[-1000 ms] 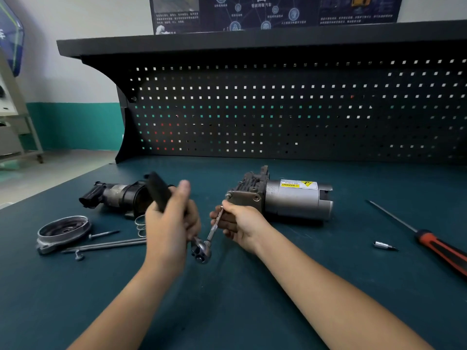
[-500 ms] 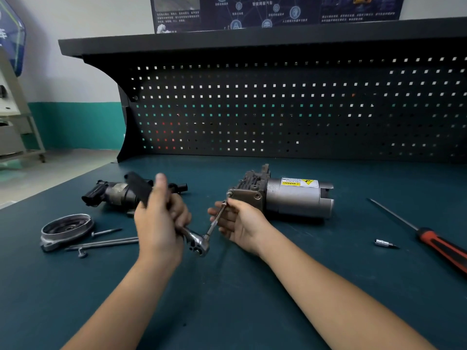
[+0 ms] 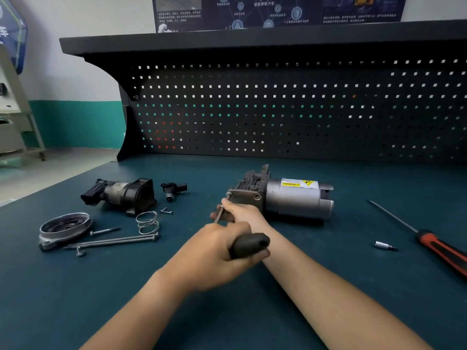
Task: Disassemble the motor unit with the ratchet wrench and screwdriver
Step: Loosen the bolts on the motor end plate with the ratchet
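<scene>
A grey motor [image 3: 298, 200] lies on its side on a dark teal surface [image 3: 75, 299]. At the motor's left end, the right hand [image 3: 242, 214] has its fingers curled round a thin metal shaft [image 3: 218, 214] that angles up toward the end plate. Just in front of the motor, the left hand [image 3: 214, 253] clenches the wrench [image 3: 249, 245] by its black handle. Right of the motor lie a small bit [image 3: 382, 245] and a red-handled screwdriver [image 3: 439, 246]. Left of the motor lie a black housing [image 3: 121, 194], a spring [image 3: 147, 222], a round cover [image 3: 64, 227] and long bolts [image 3: 113, 241].
</scene>
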A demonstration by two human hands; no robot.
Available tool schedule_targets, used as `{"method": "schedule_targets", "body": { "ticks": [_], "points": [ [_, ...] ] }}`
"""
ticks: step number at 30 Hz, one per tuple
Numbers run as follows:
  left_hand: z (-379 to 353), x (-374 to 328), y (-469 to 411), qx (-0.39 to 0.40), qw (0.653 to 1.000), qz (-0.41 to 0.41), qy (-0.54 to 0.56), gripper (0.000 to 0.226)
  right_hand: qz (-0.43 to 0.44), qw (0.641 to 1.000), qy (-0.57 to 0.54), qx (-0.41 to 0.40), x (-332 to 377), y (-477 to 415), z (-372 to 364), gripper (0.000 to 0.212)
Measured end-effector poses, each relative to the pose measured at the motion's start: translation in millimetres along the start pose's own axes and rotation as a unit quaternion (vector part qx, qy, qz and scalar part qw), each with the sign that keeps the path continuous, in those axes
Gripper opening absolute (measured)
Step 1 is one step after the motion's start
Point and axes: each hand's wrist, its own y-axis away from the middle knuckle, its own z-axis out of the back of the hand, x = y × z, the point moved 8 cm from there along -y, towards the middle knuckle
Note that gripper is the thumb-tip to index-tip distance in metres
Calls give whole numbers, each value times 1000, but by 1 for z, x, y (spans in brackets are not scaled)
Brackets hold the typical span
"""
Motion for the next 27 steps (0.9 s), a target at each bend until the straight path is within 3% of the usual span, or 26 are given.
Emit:
{"method": "schedule_targets", "body": {
  "ticks": [3,4,5,7,14,19,21,23,25,27],
  "points": [
    [17,-1,-2,-80,994,13,69,14,-4,1000,5,-16,-1,2,3,25],
    [29,6,-2,-141,974,51,168,10,-7,1000,11,-17,-1,2,2,24],
    [38,18,-1,-200,932,101,283,12,-12,1000,16,-11,-1,3,1,23],
    [53,36,3,-277,866,138,392,32,-28,1000,7,6,0,6,-3,24],
    [86,54,24,-475,787,149,365,34,-56,996,-45,50,-1,8,-7,24],
    [87,62,29,-499,735,180,422,33,-44,997,-46,35,1,9,-7,21],
    [88,60,25,-482,752,174,415,34,-41,998,-40,28,2,9,-6,21],
    [85,47,16,-421,818,143,364,31,-37,999,-29,19,3,10,-5,21],
    [71,25,5,-297,900,73,311,27,-30,999,-19,12,3,10,-4,22],
    [46,6,-1,-151,952,24,265,19,-15,1000,-11,6,5,9,-1,24]
  ]
}}
